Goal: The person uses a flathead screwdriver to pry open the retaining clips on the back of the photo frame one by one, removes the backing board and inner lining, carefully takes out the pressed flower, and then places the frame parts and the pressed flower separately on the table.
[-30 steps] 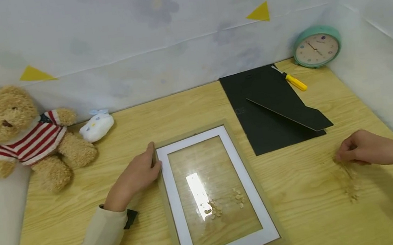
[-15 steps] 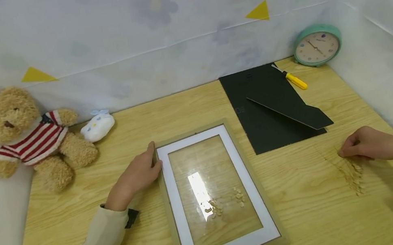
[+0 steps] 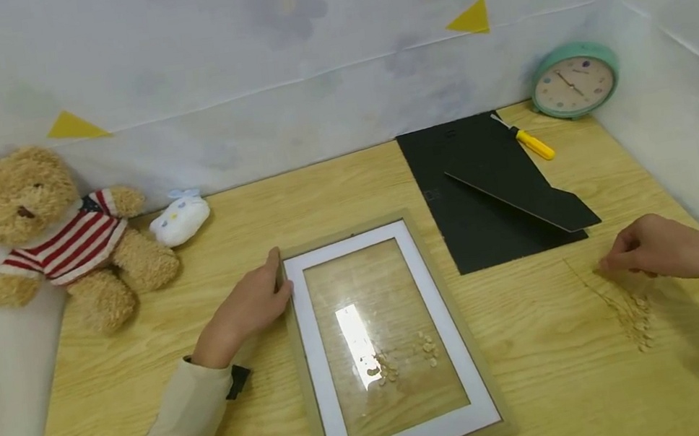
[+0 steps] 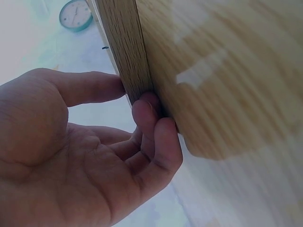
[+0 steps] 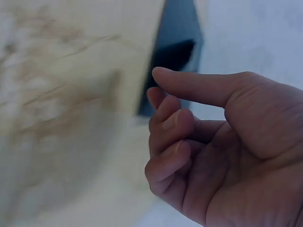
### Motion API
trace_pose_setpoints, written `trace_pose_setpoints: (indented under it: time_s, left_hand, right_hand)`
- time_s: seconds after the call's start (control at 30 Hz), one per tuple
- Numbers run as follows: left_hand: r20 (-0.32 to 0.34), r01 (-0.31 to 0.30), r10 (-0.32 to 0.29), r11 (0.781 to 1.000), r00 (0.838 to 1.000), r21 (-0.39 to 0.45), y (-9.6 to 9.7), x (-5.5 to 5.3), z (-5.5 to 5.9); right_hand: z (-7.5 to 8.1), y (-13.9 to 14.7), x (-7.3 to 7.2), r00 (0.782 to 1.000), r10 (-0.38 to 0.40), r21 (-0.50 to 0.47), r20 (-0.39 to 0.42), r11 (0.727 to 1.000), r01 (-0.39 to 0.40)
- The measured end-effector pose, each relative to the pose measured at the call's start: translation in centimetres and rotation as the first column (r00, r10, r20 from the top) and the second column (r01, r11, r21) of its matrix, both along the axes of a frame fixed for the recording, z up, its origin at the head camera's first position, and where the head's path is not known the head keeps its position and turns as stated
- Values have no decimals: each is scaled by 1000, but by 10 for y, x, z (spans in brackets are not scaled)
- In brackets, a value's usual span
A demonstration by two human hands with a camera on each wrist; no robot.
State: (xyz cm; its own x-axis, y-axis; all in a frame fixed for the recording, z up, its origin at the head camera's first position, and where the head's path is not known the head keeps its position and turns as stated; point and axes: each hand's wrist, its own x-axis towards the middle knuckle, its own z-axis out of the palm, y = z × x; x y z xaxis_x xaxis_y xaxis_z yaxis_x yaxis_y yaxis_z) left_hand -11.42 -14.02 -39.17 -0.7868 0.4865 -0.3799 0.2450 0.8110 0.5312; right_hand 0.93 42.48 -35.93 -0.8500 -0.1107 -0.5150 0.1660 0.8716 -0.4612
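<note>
My left hand point(image 3: 246, 311) grips the upper left edge of a wooden picture frame point(image 3: 462, 320). In the left wrist view the thumb lies on one side of the frame's wooden edge point(image 4: 124, 42) and the curled fingers on the other. The frame has a white mat and a clear pane, with small dried petals point(image 3: 385, 368) seen in it. To the right, dried flower sprigs point(image 3: 633, 318) lie on the table. Just above them is my right hand point(image 3: 661, 249), its fingers loosely curled. In the right wrist view a gap shows between thumb and forefinger, and nothing is visible there.
A black backing board point(image 3: 475, 224) with its stand raised lies behind, right of the frame. A yellow screwdriver point(image 3: 535, 144) touches its far right side. A green clock point(image 3: 575, 81), a teddy bear point(image 3: 80, 240) and a small white plush point(image 3: 181, 220) stand along the wall.
My right hand has moved slightly up, and the dried sprigs below it now lie spread out with their stems visible. The left hand keeps its grip on the frame.
</note>
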Motion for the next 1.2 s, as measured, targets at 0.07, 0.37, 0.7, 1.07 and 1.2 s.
trace_pose_setpoints:
  time_s: [0.07,0.37,0.7,1.07,1.2]
  left_hand:
    - [-1,5,-5,1000,1000,-4,1,0,2]
    - [18,24,-24,1000,1000,-11,3,-2,6]
    - [14,17,-17,1000,1000,-20,1,-3,1]
    - [-4,14,-14,1000,1000,-22,2,-1,0]
    - [-17,14,-15,1000,1000,-17,2,-1,0]
  right_hand:
    - [13,-16,-6,997,19,67,-76,998,-14]
    - [64,-134,-20,897,211,124,-389,976,-176]
    - [24,-241,-23,730,587,128,-350,802,-584]
    - [-20,-270,-14,639,697,253,-325,715,-652]
    - [-23,-272,-10,612,706,264,-357,705,-659]
